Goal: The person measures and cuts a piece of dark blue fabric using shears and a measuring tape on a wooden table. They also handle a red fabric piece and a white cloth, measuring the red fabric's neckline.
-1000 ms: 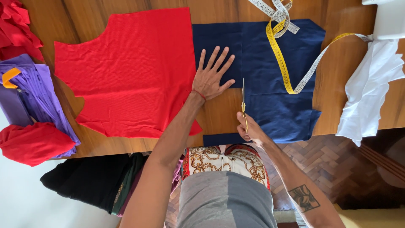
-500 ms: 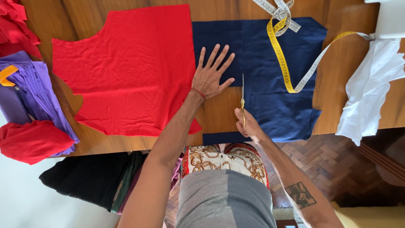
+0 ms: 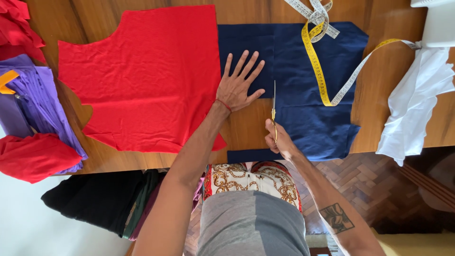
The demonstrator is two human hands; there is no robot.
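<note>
Right grip: the right hand is closed round the handles of the scissors; the blades point away from the body, along the left edge of the navy cloth.
Left grip: the left hand holds nothing; it is spread open and pressed flat, palm down, on the narrower navy panel, touching the red cloth at the wrist.
Scissors: thin and gold-handled, seen nearly edge-on; whether the blades are parted cannot be told.
Navy cloth: laid flat at the middle of the surface, its near edge hanging just over the front rim, close to the body.
Cut line: a bare wedge of wood is seen between the flat hand and the blades, so the cloth appears already parted there.
Doing it well: the cloth is best kept taut by the flat hand, just beside the blades but clear of them; the lower blade is best slid along the wood, with long, even closes so the edge is not left jagged.
Tape measure: yellow and white, looped across the far part of the navy cloth, well right of the blades.
Further out: white cloth at the right edge; purple cloth and more red pieces at the left.
</note>
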